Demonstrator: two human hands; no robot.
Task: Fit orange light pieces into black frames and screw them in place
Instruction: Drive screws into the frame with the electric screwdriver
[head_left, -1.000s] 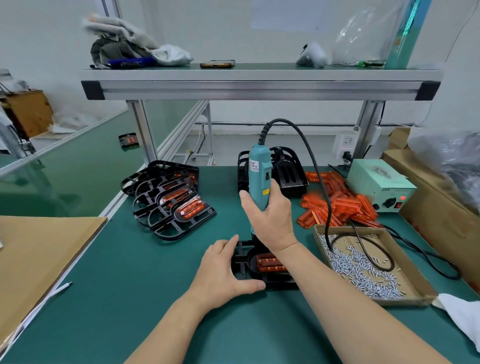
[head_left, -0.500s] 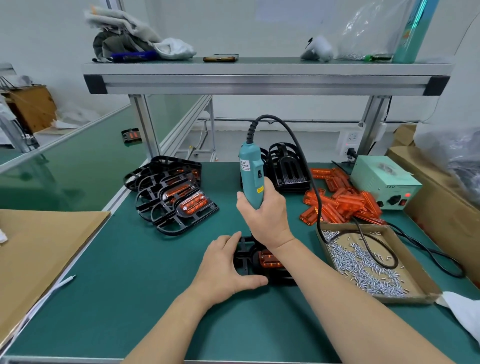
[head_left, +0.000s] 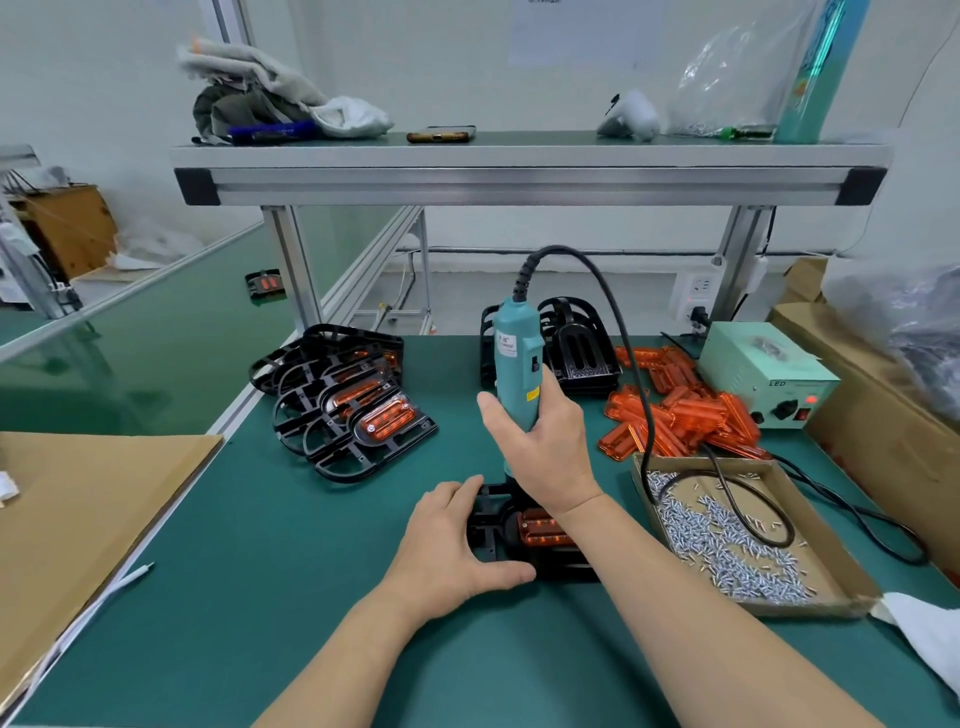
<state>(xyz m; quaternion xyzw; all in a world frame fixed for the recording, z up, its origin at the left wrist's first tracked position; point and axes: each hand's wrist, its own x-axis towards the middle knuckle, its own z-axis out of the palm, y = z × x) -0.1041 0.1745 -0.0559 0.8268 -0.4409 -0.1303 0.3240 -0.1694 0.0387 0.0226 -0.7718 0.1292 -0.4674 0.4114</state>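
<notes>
Screwing step judged underway: screwdriver (head_left: 515, 364) is being gripped upright by right hand (head_left: 543, 447) over black frame (head_left: 485, 525) beside screw box (head_left: 810, 607); frame, orange light piece (head_left: 540, 531) seated, is being clasped by left hand (head_left: 447, 543). Next: steady downward pressure.

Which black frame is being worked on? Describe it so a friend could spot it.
On the green worktable, look at the near middle, left of the cardboard tray of screws. One black frame lies there, held by the left hand, with the teal screwdriver in the right hand standing on it. Unlike the fanned stack of frames farther back, it lies alone.
</notes>
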